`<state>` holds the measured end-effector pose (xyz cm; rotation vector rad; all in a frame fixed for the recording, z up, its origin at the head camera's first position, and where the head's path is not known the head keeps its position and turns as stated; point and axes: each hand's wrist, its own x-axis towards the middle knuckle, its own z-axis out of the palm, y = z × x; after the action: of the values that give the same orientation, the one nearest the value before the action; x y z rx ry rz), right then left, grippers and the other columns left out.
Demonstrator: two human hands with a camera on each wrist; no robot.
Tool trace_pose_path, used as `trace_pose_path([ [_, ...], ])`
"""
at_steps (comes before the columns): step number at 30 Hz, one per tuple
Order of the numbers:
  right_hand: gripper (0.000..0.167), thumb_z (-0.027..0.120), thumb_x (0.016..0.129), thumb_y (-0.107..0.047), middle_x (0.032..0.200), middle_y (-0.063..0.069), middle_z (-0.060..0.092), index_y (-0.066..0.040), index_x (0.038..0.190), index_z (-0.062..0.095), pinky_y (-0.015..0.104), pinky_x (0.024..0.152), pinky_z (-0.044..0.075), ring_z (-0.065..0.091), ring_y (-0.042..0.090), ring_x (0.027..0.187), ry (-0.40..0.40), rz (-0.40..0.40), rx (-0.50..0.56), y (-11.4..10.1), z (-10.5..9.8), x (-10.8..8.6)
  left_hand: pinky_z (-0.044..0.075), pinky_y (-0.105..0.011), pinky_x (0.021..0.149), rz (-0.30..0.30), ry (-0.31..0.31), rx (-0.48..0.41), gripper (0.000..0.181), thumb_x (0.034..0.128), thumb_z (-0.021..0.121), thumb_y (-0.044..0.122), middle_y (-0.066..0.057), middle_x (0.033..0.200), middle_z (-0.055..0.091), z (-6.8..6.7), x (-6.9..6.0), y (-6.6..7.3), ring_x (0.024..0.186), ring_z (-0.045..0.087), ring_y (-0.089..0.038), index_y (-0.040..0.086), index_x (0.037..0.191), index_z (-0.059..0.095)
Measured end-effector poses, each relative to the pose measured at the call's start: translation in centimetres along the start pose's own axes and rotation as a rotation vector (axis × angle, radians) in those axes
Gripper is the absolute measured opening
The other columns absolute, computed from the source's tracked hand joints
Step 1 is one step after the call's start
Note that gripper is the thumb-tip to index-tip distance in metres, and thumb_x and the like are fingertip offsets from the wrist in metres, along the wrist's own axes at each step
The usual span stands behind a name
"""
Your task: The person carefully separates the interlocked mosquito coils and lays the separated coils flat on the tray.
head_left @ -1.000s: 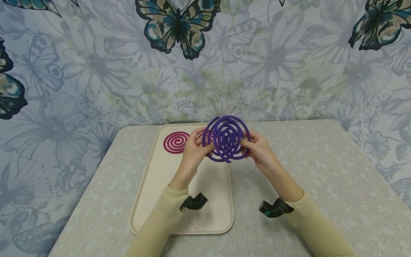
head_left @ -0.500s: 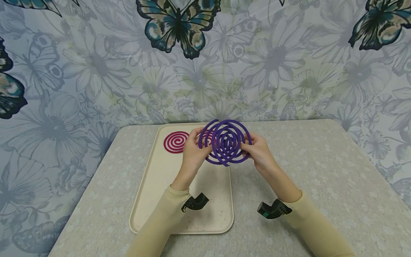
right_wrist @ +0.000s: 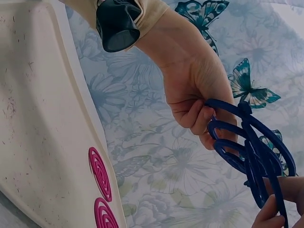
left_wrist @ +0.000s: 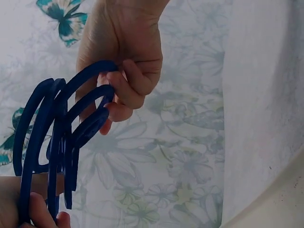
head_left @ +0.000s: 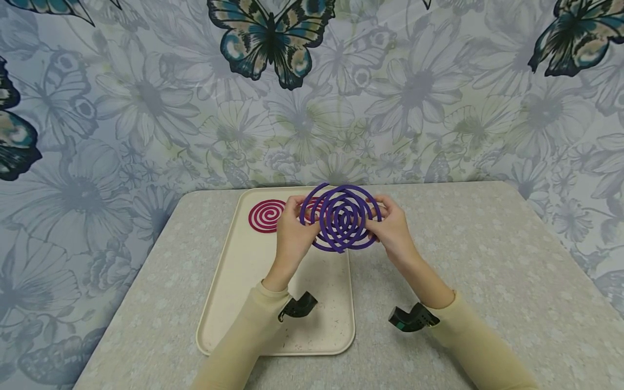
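A purple mosquito coil pair (head_left: 342, 218) is held up over the tray's far right part, between both hands. Its two spirals are interlaced and partly spread apart, with gaps between the strands. My left hand (head_left: 294, 230) pinches the outer strands at one side, thumb in front. On the opposite side, my right hand (head_left: 395, 225) grips the outer turns between thumb and fingers. In the left wrist view the right hand (left_wrist: 126, 42) shows curled fingertips on the purple strand ends. A red-pink spiral coil (head_left: 267, 215) lies flat beside the left hand; another (right_wrist: 105, 216) is partly hidden behind that hand in the head view.
A cream tray (head_left: 244, 303) with small dark crumbs lies on the pale patterned table (head_left: 468, 227). Behind the table hangs a butterfly-and-flower backdrop (head_left: 302, 124). A black wrist camera (head_left: 298, 306) sits on the left sleeve, another (head_left: 414, 318) on the right.
Both hands keep their grip on the purple coils. The coils have come slightly lower and a little to the left, their tilt changing slightly. The red-pink coils stay put.
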<state>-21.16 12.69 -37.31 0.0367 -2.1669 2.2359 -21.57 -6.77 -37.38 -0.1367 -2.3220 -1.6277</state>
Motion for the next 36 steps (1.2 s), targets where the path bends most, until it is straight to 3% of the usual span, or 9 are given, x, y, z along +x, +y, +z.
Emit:
trace_pose_path([
  [5,0.050,0.069,0.080,0.001,0.073,-0.006,0.056,-0.001,0.126,0.048,0.017,0.045,0.047,0.049,0.002,0.044,-0.009,-0.027,-0.037,-0.2,-0.2,0.0,0.046,-0.022,0.060,-0.001,-0.026,0.004,0.045,0.0748,0.077,0.015,-0.014,0.088,0.064,-0.3,0.1,0.0,0.083,0.057,-0.019,0.002,0.111,0.055],
  [12,0.053,0.066,0.078,0.006,0.076,-0.004,0.055,-0.001,0.128,0.049,0.017,0.042,0.045,0.048,0.002,0.042,-0.072,-0.044,-0.066,-0.6,-0.6,0.2,0.054,-0.025,0.068,-0.048,-0.114,-0.029,0.046,0.0744,0.078,0.016,-0.015,0.101,0.068,-1.1,0.5,0.1,0.087,0.061,-0.018,0.004,0.113,0.055],
  [17,0.055,0.064,0.077,0.009,0.074,-0.005,0.054,0.003,0.129,0.046,0.016,0.041,0.043,0.048,0.002,0.044,-0.135,-0.037,-0.043,-1.0,-1.0,0.3,0.048,-0.019,0.057,-0.034,-0.172,-0.047,0.049,0.0738,0.079,0.013,-0.013,0.089,0.064,-1.5,0.8,0.2,0.069,0.053,-0.012,0.003,0.114,0.054],
  [22,0.052,0.065,0.076,0.008,0.072,-0.005,0.054,0.002,0.125,0.048,0.017,0.041,0.043,0.047,0.003,0.047,-0.207,-0.034,-0.068,-1.3,-1.5,0.3,0.047,-0.022,0.047,-0.030,-0.263,-0.052,0.052,0.0726,0.079,0.007,-0.005,0.077,0.054,-2.1,1.1,0.3,0.053,0.047,-0.011,0.003,0.117,0.053],
  [25,0.049,0.066,0.077,0.006,0.073,-0.004,0.054,0.000,0.123,0.050,0.017,0.042,0.042,0.046,0.003,0.049,-0.256,-0.025,-0.082,-1.4,-1.7,0.4,0.048,-0.022,0.047,-0.046,-0.315,-0.070,0.052,0.0734,0.078,0.007,-0.002,0.075,0.053,-2.4,1.2,0.4,0.052,0.048,-0.011,0.004,0.119,0.052],
  [28,0.045,0.064,0.081,0.006,0.077,-0.004,0.056,0.000,0.123,0.049,0.016,0.043,0.041,0.045,0.003,0.050,-0.291,0.005,-0.042,-1.4,-1.9,0.6,0.049,-0.020,0.049,-0.101,-0.368,-0.176,0.050,0.0779,0.076,0.007,0.002,0.077,0.057,-2.6,1.3,0.6,0.057,0.053,-0.008,0.005,0.122,0.052],
  [31,0.033,0.060,0.086,0.006,0.078,-0.005,0.057,-0.002,0.117,0.051,0.014,0.045,0.042,0.046,0.002,0.051,-0.275,0.034,0.047,-1.4,-2.2,0.8,0.054,-0.019,0.063,-0.179,-0.416,-0.365,0.050,0.0841,0.069,0.003,0.001,0.087,0.062,-2.7,1.4,1.0,0.071,0.060,-0.005,0.005,0.129,0.047],
  [33,0.028,0.057,0.087,0.008,0.078,-0.006,0.059,-0.005,0.112,0.052,0.013,0.047,0.044,0.049,0.002,0.053,-0.249,0.042,0.124,-1.5,-2.5,0.9,0.055,-0.019,0.074,-0.222,-0.422,-0.461,0.053,0.0866,0.065,0.001,-0.005,0.100,0.065,-2.9,1.4,1.2,0.081,0.064,-0.005,0.008,0.134,0.044],
  [36,0.025,0.057,0.088,0.008,0.078,-0.006,0.061,-0.009,0.107,0.057,0.014,0.055,0.049,0.055,0.003,0.060,-0.214,0.045,0.223,-1.7,-2.7,1.0,0.052,-0.021,0.088,-0.237,-0.378,-0.487,0.059,0.0875,0.062,0.000,-0.013,0.113,0.064,-3.2,1.5,1.3,0.089,0.067,-0.004,0.012,0.140,0.039],
])
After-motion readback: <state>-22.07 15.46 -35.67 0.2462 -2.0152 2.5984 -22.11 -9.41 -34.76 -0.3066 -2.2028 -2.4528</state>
